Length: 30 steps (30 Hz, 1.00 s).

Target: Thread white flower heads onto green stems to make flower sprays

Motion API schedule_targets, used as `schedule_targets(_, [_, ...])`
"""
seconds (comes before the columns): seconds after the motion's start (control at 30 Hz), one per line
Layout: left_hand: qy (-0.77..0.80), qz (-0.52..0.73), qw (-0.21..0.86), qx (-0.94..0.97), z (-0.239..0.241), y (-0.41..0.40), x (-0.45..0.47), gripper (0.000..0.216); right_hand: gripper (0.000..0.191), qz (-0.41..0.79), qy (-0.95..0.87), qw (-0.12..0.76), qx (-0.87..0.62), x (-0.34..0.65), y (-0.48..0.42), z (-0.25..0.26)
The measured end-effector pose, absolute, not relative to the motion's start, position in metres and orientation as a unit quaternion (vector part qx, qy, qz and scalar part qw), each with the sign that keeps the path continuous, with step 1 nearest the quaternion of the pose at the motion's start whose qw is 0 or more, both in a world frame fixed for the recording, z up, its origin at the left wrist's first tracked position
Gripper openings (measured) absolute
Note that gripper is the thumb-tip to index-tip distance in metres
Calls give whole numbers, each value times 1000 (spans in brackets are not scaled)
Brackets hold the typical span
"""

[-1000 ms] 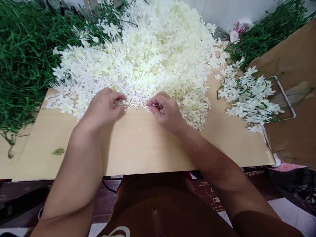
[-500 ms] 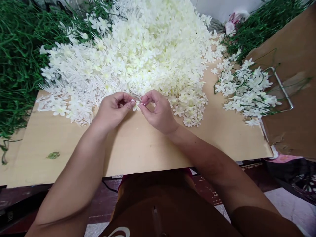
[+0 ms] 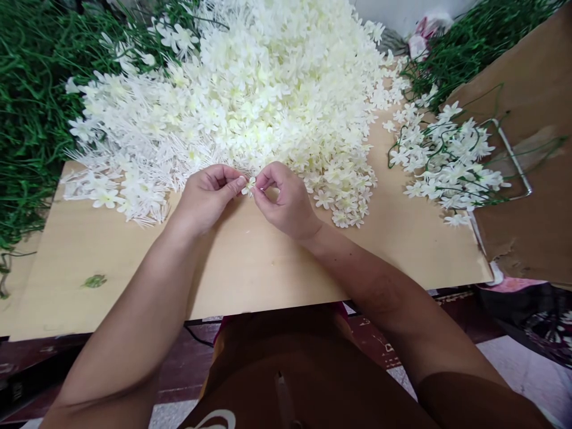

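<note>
Between my two hands is a small white artificial flower with a pale yellow middle. My left hand pinches it from the left between thumb and forefinger. From the other side, the thumb and forefinger of my right hand are closed at the flower; the exact part they grip is too small to make out. Just beyond my hands spreads a big heap of loose white artificial flowers. Thin white stem-like pieces lie in its left part.
Green plastic stems are piled at the left, with another green bunch at the back right. Flowers on green stems lie by a metal wire handle and cardboard. A green scrap rests on the tabletop.
The flower has turned between my fingertips and shows more of its petals. My fingertips have drawn slightly apart, and the hands otherwise stay in the same place.
</note>
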<state>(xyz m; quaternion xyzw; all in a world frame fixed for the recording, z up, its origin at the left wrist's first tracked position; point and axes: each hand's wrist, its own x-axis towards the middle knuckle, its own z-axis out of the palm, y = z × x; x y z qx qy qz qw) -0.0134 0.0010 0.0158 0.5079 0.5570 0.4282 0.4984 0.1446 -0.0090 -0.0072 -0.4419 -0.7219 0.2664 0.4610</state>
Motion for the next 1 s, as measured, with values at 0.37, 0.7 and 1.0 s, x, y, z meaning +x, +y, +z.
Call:
schedule_targets(0.37, [543,428,529,493,17,-1,-11,24,17,262,-728,462,-433,143,-10,-7])
schedule_targets(0.7, [534,452,520,490,20,0,-14,16,25,501,-580,525,-371,152,-2,-11])
schedule_targets(1.0, [504,467,549,475,20,-3,-10,31,47,607,-490,512,-359,151,-1,-4])
